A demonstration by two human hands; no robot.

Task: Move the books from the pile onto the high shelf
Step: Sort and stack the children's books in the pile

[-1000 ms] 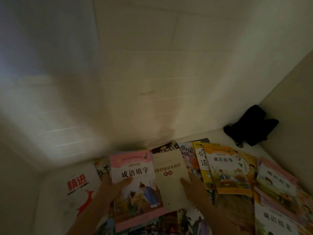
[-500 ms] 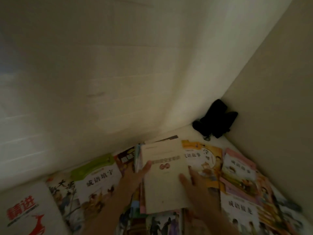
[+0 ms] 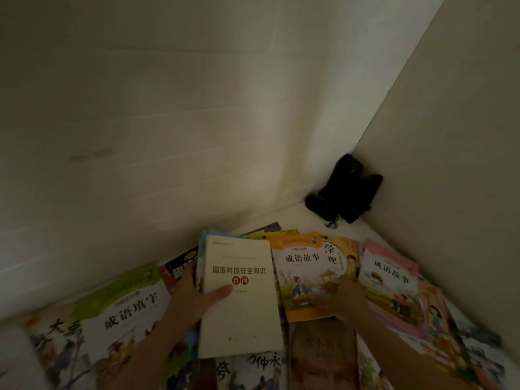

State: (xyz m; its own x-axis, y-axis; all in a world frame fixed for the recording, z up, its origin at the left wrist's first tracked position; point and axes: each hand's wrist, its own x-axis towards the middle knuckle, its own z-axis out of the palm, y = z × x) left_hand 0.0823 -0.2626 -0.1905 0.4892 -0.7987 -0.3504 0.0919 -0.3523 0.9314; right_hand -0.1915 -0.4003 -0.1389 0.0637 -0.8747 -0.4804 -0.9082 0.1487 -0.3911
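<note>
While my head has swung right over the last second, bringing the side wall (image 3: 450,164) and the black bundle (image 3: 344,190) in the corner closer to centre, my left hand (image 3: 194,296) has taken up the cream book (image 3: 239,294). Thumb now lies across its cover, the other fingers curled behind its left edge; a thin stack of other books seems to sit under it in the same grip, though I cannot count them. A second ago that hand lay on the pink idiom book, which is no longer beside the cream one.

Right hand (image 3: 342,299) has shifted off the cream book onto the orange story book (image 3: 306,277) just beside it. Fingers spread flat on the cover, pressing, gripping nothing.

The rest of the pile (image 3: 394,282) lies fanned across the white surface (image 3: 292,223): green-topped book (image 3: 126,302) to the left, pink ones to the right.

Judgement: one handful is gathered and ready to lift; the orange book looks next. No shelf visible from here.
</note>
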